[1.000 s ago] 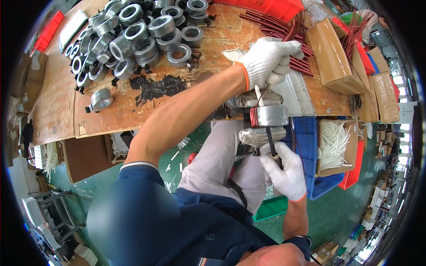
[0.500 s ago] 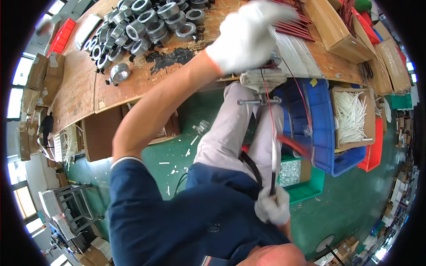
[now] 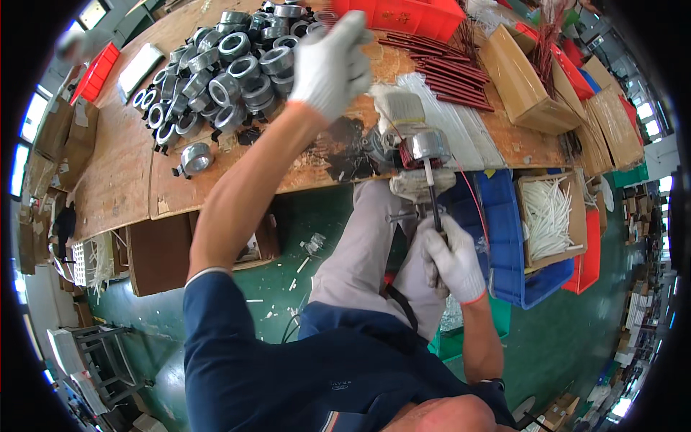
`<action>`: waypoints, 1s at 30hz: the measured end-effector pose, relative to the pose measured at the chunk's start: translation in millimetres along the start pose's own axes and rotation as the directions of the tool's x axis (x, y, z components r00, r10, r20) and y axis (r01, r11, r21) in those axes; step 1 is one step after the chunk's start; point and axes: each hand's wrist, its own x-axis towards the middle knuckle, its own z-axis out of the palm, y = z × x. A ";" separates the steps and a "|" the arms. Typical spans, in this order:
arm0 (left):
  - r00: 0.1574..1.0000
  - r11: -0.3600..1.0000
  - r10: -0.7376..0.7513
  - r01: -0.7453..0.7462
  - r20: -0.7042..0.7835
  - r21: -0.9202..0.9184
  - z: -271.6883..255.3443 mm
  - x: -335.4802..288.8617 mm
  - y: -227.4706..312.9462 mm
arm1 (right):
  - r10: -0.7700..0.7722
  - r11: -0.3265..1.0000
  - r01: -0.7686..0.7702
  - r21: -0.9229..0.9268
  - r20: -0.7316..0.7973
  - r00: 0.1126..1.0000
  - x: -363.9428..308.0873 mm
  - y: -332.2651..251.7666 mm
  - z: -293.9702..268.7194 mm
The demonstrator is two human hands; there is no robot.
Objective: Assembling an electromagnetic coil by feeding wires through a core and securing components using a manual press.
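Observation:
My left hand [image 3: 332,68], in a white glove, is raised over the table beside a pile of grey metal rings [image 3: 243,68]. Its fingers are curled; whatever they may hold is too fine to make out. My right hand [image 3: 455,261], also gloved, grips a slim rod with a black shaft [image 3: 435,205] and a pale upper end. The rod points up toward a metal ring [image 3: 430,145] with red wire wound on it. That ring sits by a clamp [image 3: 421,185] at the table edge, with a whitish pad [image 3: 397,105] behind it.
Dark red rods [image 3: 450,75] lie behind the clamp, near a red bin [image 3: 403,16]. An open cardboard box [image 3: 529,79] stands to the right. Below the edge are a blue crate [image 3: 504,237] and a box of white strips [image 3: 551,219]. A single ring [image 3: 194,158] lies at left.
My left hand has swung left, away from the clamp to the ring pile. My right hand has moved up from near my body, bringing the rod to the wire-wound ring.

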 end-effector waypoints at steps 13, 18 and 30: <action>0.707 0.211 0.400 -0.690 0.583 0.693 29.5 -4.8 -53.0 | 0.258 0.928 -0.261 0.266 0.048 0.965 -89.8 67.4 8.0; 0.225 0.247 -0.058 -0.941 0.973 0.233 48.5 -127.4 -26.3 | 0.068 0.997 -0.066 0.029 -0.079 0.995 -155.7 64.8 5.3; 0.867 0.898 -0.416 0.439 0.273 -0.026 44.8 38.8 -82.9 | 0.030 0.972 -0.082 0.221 0.228 0.973 25.6 -24.2 -23.1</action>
